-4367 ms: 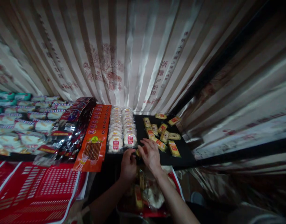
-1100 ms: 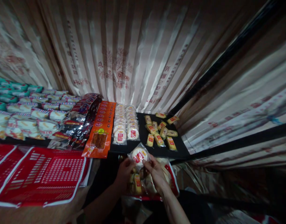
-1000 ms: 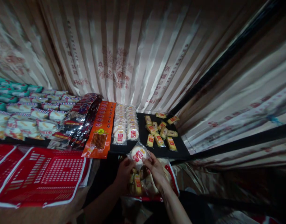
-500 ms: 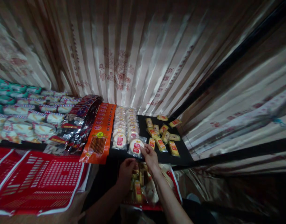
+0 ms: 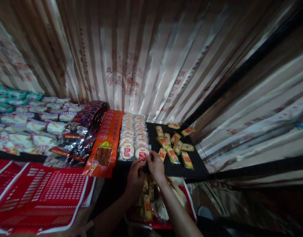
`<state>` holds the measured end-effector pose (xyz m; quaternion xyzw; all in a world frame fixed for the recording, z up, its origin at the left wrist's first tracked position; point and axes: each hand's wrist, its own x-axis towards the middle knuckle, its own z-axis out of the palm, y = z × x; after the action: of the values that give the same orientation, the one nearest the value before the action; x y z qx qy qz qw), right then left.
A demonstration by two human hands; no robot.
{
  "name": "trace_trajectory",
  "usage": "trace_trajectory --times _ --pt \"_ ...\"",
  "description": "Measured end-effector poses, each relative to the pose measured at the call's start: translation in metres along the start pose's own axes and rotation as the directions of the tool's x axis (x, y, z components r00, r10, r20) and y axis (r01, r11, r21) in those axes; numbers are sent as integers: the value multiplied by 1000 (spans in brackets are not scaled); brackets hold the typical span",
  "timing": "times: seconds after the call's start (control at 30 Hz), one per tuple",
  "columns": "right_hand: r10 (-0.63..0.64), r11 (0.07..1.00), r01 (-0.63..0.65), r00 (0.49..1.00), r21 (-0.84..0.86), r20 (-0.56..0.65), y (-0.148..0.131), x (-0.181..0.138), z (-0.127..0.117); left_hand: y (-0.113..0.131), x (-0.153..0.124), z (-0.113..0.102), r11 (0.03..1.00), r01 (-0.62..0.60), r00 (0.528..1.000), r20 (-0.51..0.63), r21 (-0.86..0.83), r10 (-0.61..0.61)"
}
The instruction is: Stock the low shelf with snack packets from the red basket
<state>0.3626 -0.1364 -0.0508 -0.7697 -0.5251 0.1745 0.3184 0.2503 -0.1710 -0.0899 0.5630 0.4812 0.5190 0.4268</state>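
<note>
Both my hands meet at the front edge of a black shelf [image 5: 196, 168]. My left hand [image 5: 135, 176] and my right hand [image 5: 155, 164] pinch the near edge of a clear-wrapped round white cake with a red label [image 5: 142, 153]. That cake lies at the front of the right of two rows of like round cakes [image 5: 131, 131]. Right of my hands, several small yellow snack packets [image 5: 173, 144] lie scattered on the shelf. Below my arms a red basket [image 5: 151, 207] holds more yellow packets and round cakes.
Left of the cake rows lie orange sausage packs [image 5: 104, 148], dark foil bags [image 5: 78, 135], then white and green packets [image 5: 25, 125]. Flat red baskets [image 5: 40, 194] lie at the lower left. A striped satin curtain [image 5: 141, 59] hangs behind the shelf.
The round cake was lifted from the basket in both hands, carried forward by my right hand, and now rests at the front of the right cake row with both hands on it.
</note>
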Motion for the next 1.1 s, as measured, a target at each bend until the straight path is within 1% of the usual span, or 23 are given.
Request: trace_trajectory --times 0.1,0.27,0.37,0.47,0.77,0.93,1.1 --pt "-53 998 52 998 -31 -29 3 4 2 1 1 2 999 37 999 0 1 -37" --pt "-173 984 169 982 -49 -81 13 3 15 5 3 2 993 118 993 25 -14 -118" --pt "-200 980 197 975 -38 -95 17 -2 21 7 4 2 992 125 992 19 -17 -125" --pt "-238 971 236 968 -36 -74 19 -6 25 7 4 2 992 126 992 20 -8 -125" --pt "-281 958 273 955 -84 -98 20 2 34 5 7 7 977 207 978 20 -52 -206" --pt "-262 964 254 960 -84 -100 12 7 33 2 14 10 967 237 971 -3 -98 -238" --pt "-253 966 246 963 -80 -97 5 12 32 3 22 13 962 237 969 -29 -138 -244"
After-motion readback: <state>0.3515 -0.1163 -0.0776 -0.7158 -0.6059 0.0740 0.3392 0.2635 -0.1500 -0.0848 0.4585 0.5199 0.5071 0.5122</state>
